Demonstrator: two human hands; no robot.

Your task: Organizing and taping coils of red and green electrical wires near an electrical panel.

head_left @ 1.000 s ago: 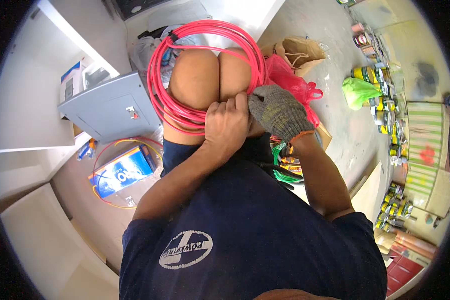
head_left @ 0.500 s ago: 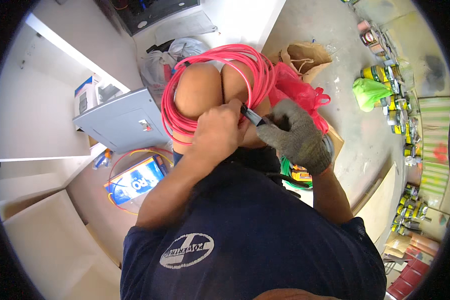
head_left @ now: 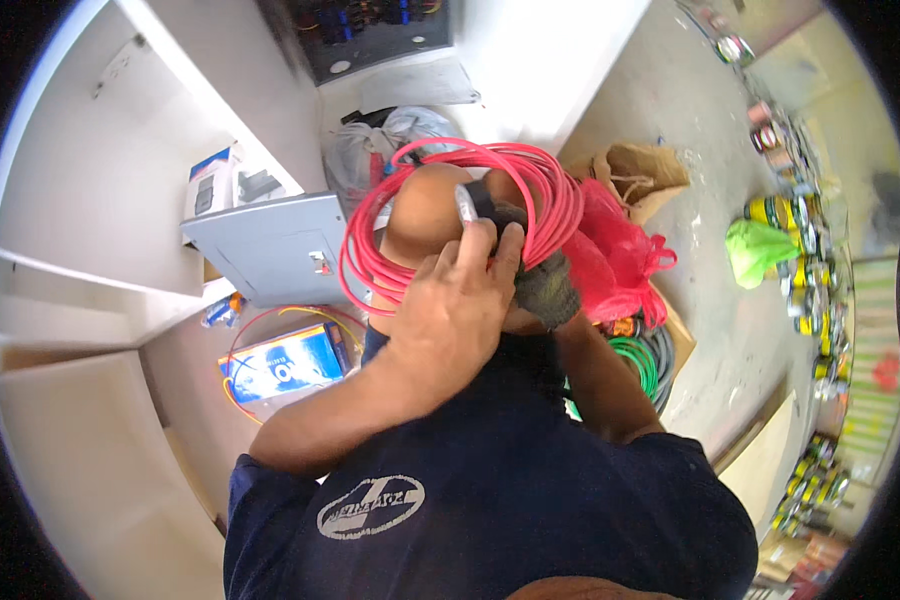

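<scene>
A coil of red cable [head_left: 555,205] rests around my bent knees, with a dark band of tape at its far side. My bare left hand [head_left: 455,305] is closed at the coil's near side, its fingertips against my other hand. My right hand [head_left: 545,290], in a grey knit glove, is partly hidden behind the left one. It grips what looks like a roll of black tape [head_left: 480,200] with a pale side, held above the coil between my knees. The exact hold of the fingers is hidden.
A grey panel door [head_left: 270,245] stands left, near a blue-and-white box [head_left: 285,365] on the floor. To the right lie a red plastic bag [head_left: 620,260], a brown paper bag [head_left: 635,180] and green cable [head_left: 638,365]. Several cans [head_left: 805,270] line the far right.
My right hand has moved left, in behind my left hand. The tape roll now stands higher over the knees, and the strip between the hands is out of sight. The view has shifted slightly.
</scene>
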